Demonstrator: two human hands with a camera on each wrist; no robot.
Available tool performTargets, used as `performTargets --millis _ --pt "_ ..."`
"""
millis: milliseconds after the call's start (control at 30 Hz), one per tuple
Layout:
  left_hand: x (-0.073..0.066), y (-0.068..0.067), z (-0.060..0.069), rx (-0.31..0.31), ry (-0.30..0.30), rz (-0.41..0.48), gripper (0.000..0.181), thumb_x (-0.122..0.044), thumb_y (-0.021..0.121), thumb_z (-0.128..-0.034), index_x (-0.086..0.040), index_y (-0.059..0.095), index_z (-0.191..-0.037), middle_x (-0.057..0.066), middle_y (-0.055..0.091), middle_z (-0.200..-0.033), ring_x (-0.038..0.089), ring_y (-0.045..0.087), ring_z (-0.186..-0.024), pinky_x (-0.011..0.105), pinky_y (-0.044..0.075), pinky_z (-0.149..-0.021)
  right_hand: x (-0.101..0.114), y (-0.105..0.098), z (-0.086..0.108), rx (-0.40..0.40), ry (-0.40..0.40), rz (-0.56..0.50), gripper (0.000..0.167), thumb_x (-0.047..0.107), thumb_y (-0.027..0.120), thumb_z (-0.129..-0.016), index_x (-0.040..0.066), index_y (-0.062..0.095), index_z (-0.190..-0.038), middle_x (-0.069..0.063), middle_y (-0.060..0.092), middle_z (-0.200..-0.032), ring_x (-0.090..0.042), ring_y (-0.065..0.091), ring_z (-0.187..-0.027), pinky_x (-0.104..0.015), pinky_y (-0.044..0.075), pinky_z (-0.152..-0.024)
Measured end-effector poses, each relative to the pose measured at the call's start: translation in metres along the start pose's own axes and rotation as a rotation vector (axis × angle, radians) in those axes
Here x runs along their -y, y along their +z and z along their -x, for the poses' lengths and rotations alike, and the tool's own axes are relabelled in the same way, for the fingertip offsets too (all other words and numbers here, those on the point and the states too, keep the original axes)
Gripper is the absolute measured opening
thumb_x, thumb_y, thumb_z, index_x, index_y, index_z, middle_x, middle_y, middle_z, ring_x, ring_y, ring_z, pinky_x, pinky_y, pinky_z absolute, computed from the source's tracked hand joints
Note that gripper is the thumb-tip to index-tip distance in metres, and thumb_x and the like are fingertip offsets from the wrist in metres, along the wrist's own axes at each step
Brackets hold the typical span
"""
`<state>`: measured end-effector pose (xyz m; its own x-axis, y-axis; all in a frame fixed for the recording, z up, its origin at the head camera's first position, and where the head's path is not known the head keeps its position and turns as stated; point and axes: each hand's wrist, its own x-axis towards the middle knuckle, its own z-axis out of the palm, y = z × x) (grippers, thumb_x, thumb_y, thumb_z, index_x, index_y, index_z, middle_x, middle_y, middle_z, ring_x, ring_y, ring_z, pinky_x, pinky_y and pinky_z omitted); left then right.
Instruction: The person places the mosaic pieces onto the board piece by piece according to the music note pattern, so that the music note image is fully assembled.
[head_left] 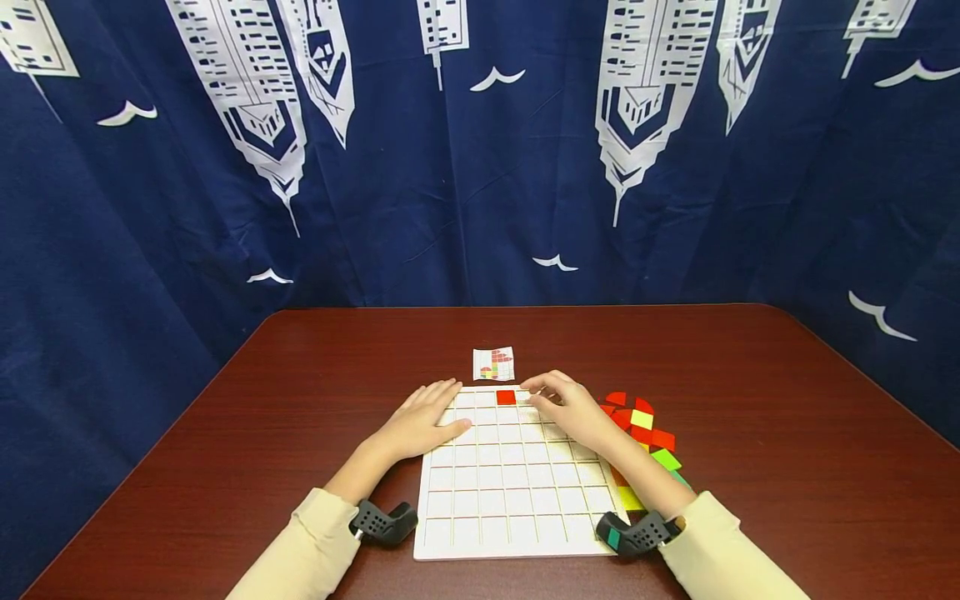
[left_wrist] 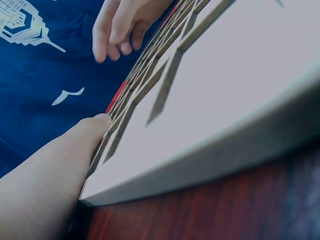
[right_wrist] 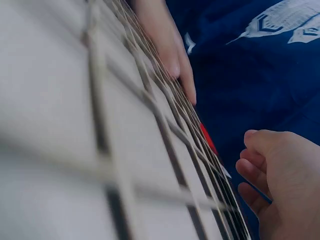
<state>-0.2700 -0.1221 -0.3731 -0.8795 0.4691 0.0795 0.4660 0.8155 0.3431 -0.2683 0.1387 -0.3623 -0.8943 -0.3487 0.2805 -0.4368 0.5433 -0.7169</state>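
Note:
A white board (head_left: 489, 503) with a grid of square cells lies on the table. One red square tile (head_left: 506, 397) sits in a cell of its far row. My left hand (head_left: 422, 423) rests across the board's far left edge, its fingers extended and the thumb on the grid. Just right of the red tile, my right hand (head_left: 572, 410) hovers over the far part of the board. Its fingers (right_wrist: 252, 172) are loosely bent, and I see nothing between them. In the left wrist view, the right fingertips are apart from the board.
Behind the board lies a small printed card (head_left: 492, 364) with a coloured pattern. Loose red, yellow and green pieces (head_left: 663, 440) are spread along the board's right side, partly hidden by the right forearm. A blue curtain (head_left: 465, 208) hangs behind the brown table (head_left: 300, 392).

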Motion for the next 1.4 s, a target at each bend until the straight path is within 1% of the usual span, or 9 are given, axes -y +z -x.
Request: performTargets --millis 233,333,467,633,733,900,967,1100,1400 --pt "0.000 0.000 0.000 -0.008 0.001 0.001 0.070 -0.054 0.043 -0.0897 -0.014 0.026 -0.145 0.006 0.025 -0.150 0.023 0.019 -0.140 0.043 0.011 -0.115 -0.014 -0.027 0.015 -0.035 0.021 0.020 0.021 0.014 0.055 -0.090 0.012 0.062 -0.110 -0.007 0.060 -0.104 -0.015 0.056 -0.082 -0.021 0.047 -0.069" --pt "0.001 0.001 -0.001 -0.006 0.004 0.000 0.071 -0.054 0.043 -0.0896 -0.013 0.025 -0.145 0.006 0.024 -0.151 0.023 0.019 -0.140 0.043 0.011 -0.115 -0.023 -0.038 0.021 -0.033 0.034 0.055 0.021 0.016 0.055 -0.091 0.012 0.062 -0.110 -0.006 0.060 -0.102 -0.014 0.055 -0.080 -0.021 0.047 -0.067" --pt "0.002 0.002 -0.002 -0.005 0.009 -0.001 0.070 -0.054 0.042 -0.0898 -0.013 0.025 -0.145 0.006 0.024 -0.151 0.023 0.019 -0.140 0.043 0.011 -0.115 -0.036 -0.051 0.030 -0.029 0.030 0.143 0.020 0.017 0.059 -0.088 0.014 0.063 -0.107 -0.001 0.060 -0.097 -0.012 0.053 -0.082 -0.022 0.046 -0.072" --pt "0.001 0.001 -0.002 -0.006 0.008 0.004 0.071 -0.054 0.042 -0.0898 -0.013 0.025 -0.145 0.007 0.024 -0.151 0.023 0.019 -0.140 0.043 0.011 -0.115 -0.049 -0.063 0.037 0.001 0.019 0.205 0.022 0.023 0.063 -0.085 0.017 0.064 -0.106 0.001 0.058 -0.098 -0.014 0.050 -0.090 -0.031 0.044 -0.079" --pt "0.001 0.001 -0.002 -0.009 0.012 0.013 0.070 -0.053 0.043 -0.0899 -0.012 0.026 -0.144 0.008 0.024 -0.150 0.024 0.019 -0.140 0.044 0.011 -0.115 -0.054 -0.066 0.039 0.030 0.001 0.238 0.024 0.026 0.065 -0.083 0.018 0.064 -0.106 0.000 0.058 -0.103 -0.019 0.048 -0.097 -0.038 0.042 -0.083" --pt "0.001 0.001 0.000 -0.013 0.007 0.007 0.070 -0.054 0.042 -0.0899 -0.013 0.026 -0.144 0.007 0.025 -0.150 0.024 0.019 -0.140 0.044 0.011 -0.115 -0.057 -0.065 0.039 0.049 -0.010 0.281 0.023 0.027 0.066 -0.082 0.021 0.065 -0.104 -0.002 0.056 -0.110 -0.026 0.043 -0.107 -0.050 0.032 -0.088" --pt "0.001 0.001 0.000 -0.013 0.005 0.009 0.070 -0.054 0.042 -0.0899 -0.013 0.026 -0.144 0.007 0.025 -0.150 0.024 0.020 -0.140 0.044 0.011 -0.115 -0.058 -0.064 0.039 0.046 -0.007 0.289 0.021 0.028 0.066 -0.082 0.021 0.066 -0.102 -0.002 0.056 -0.109 -0.027 0.042 -0.107 -0.051 0.029 -0.088" --pt "0.001 0.001 0.001 -0.009 0.008 0.010 0.070 -0.054 0.042 -0.0900 -0.013 0.026 -0.144 0.007 0.025 -0.150 0.023 0.019 -0.140 0.044 0.011 -0.115 -0.058 -0.063 0.039 0.027 0.006 0.297 0.018 0.027 0.066 -0.082 0.019 0.066 -0.098 -0.002 0.056 -0.107 -0.026 0.043 -0.105 -0.050 0.028 -0.088" --pt "0.001 0.002 -0.001 -0.011 0.006 0.008 0.070 -0.054 0.042 -0.0897 -0.013 0.026 -0.144 0.007 0.024 -0.151 0.024 0.019 -0.140 0.044 0.010 -0.115 -0.060 -0.063 0.039 -0.017 0.016 0.313 0.019 0.025 0.065 -0.083 0.016 0.067 -0.099 -0.003 0.058 -0.104 -0.026 0.045 -0.102 -0.049 0.033 -0.088"
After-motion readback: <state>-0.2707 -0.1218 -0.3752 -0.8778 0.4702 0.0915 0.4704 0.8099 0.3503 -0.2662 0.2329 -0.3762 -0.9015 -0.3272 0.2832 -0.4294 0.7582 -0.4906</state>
